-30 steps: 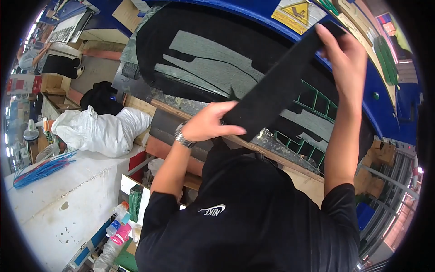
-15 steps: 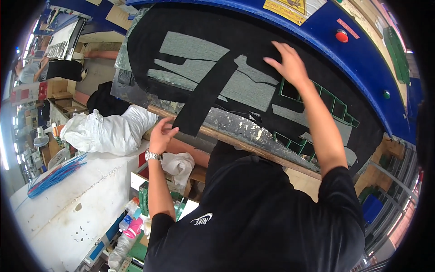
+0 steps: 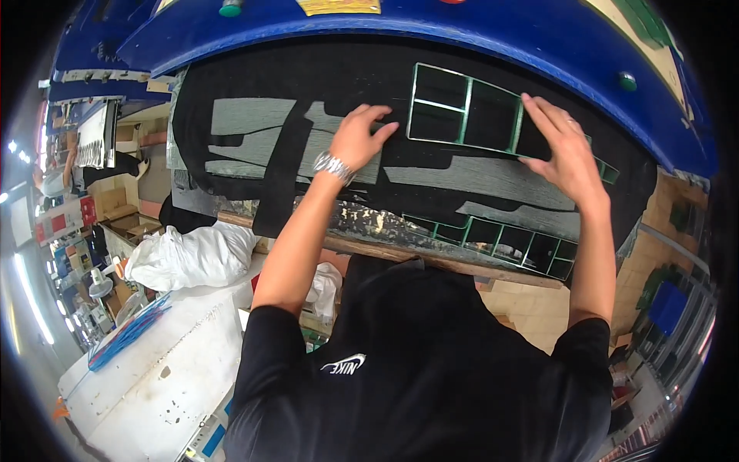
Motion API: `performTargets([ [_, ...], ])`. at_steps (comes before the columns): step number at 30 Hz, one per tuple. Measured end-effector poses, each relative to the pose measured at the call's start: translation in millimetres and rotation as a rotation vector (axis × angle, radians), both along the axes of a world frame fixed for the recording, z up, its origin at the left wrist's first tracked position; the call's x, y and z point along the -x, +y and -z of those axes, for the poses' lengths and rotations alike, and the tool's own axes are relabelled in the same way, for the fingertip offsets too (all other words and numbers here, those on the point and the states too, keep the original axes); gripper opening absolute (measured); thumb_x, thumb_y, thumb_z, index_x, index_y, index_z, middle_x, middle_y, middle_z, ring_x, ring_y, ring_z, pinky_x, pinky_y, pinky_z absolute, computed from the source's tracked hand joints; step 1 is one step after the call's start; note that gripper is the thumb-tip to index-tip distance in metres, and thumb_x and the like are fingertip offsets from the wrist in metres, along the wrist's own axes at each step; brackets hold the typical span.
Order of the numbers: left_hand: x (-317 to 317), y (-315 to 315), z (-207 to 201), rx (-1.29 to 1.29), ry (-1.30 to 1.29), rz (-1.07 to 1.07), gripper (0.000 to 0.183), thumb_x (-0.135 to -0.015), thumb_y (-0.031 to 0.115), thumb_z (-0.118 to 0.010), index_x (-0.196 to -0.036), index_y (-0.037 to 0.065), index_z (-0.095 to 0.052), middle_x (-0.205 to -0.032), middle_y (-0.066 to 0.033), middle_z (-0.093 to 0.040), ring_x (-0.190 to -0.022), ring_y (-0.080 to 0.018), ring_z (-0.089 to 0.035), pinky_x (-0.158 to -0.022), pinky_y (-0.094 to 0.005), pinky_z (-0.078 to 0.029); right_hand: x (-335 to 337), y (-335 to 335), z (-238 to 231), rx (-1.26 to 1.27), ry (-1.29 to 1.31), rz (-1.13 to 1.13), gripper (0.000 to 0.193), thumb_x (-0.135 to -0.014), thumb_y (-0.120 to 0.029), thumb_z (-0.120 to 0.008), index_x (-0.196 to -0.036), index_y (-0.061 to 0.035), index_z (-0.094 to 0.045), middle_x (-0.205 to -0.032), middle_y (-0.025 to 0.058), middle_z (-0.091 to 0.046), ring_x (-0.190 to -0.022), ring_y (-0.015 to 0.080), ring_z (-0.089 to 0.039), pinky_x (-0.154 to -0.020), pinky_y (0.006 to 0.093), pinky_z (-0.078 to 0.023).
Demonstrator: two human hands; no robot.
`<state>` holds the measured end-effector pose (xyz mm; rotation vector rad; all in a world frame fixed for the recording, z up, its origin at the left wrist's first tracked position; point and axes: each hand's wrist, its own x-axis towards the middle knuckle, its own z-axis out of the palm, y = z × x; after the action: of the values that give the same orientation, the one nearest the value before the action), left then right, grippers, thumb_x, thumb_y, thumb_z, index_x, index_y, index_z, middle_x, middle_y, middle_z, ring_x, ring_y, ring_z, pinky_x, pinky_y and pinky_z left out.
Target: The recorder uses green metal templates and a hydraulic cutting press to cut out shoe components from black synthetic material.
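Observation:
A long green metal cutting die (image 3: 463, 115), divided into compartments, sits over black fabric (image 3: 346, 69) at the far middle. My right hand (image 3: 566, 150) spans the die's right part, fingertips at its far rim and thumb by its near rim. Just left of the die, my left hand (image 3: 360, 138) has its fingers apart and holds nothing; a metal watch is on that wrist. Grey areas (image 3: 246, 119) show through cut-out openings in the fabric. A black fabric strip (image 3: 279, 185) lies across them and hangs over the near edge. A second green die (image 3: 496, 240) lies along the near edge.
A blue machine beam (image 3: 385, 35) with a green button (image 3: 627, 81) runs along the far side. A wooden rail (image 3: 431, 252) edges the bench. At left are a white bundle (image 3: 192, 256) and blue cords (image 3: 131, 331) on a white table (image 3: 169, 369).
My left hand has let go of the black strip and moved right and away, beside the die. My right hand has come onto the die, which now sits farther left. The view has shifted.

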<state>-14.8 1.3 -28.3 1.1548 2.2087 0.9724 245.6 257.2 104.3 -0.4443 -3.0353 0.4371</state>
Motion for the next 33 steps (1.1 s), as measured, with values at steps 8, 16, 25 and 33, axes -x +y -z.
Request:
performTargets([
  [8, -14.9, 73.5, 32.0, 0.208, 0.438, -0.062, 0.037, -0.066, 0.040, -0.088, -0.087, 0.015, -0.072, -0.109, -0.0018, -0.054, -0.103, -0.0300, -0.051, -0.077, -0.0463, -0.049, -113.4, -0.3, 30.4, 0.101, -0.272, 0.037, 0.100, -0.059, -0.007, -0.087, -0.150, -0.0118, -0.044, -0.142, 0.0129, -0.053, -0.130, 0.0325, -0.050, -0.111, 0.0450, -0.040],
  [16, -12.4, 81.9, -60.6, -0.075, -0.208, 0.105, 0.026, -0.082, 0.002, -0.081, -0.095, 0.005, -0.058, -0.096, 0.0017, -0.064, -0.097, -0.0088, -0.064, -0.087, -0.0263, -0.051, -120.7, 9.6, 64.7, 0.231, -0.273, 0.078, 0.096, -0.064, -0.012, -0.088, -0.150, -0.0143, -0.044, -0.147, 0.0112, -0.049, -0.138, 0.0329, -0.044, -0.116, 0.0462, -0.038],
  [25, -44.0, 6.4, -211.0, -0.083, -0.061, 0.072, 0.033, -0.077, 0.006, -0.086, -0.102, 0.002, -0.065, -0.099, 0.0004, -0.066, -0.090, -0.0058, -0.060, -0.077, -0.0220, -0.049, 50.9, 23.9, 69.1, 1.186, -0.172, -0.356, 0.043, -0.078, -0.019, -0.086, -0.114, -0.0009, -0.070, -0.106, 0.0037, -0.073, -0.099, 0.0107, -0.064, -0.092, 0.0302, -0.049],
  [33, -21.9, -236.3, -158.1, -0.284, -0.227, -0.699, 0.031, -0.083, -0.001, -0.077, -0.111, 0.000, -0.063, -0.105, -0.0014, -0.064, -0.091, -0.0087, -0.059, -0.082, -0.0220, -0.048, 135.2, -17.7, 81.9, 1.166, -0.556, -0.434, 0.018, -0.084, -0.012, -0.080, -0.097, -0.0014, -0.072, -0.084, -0.0025, -0.070, -0.075, 0.0033, -0.058, -0.070, 0.0225, -0.048],
])
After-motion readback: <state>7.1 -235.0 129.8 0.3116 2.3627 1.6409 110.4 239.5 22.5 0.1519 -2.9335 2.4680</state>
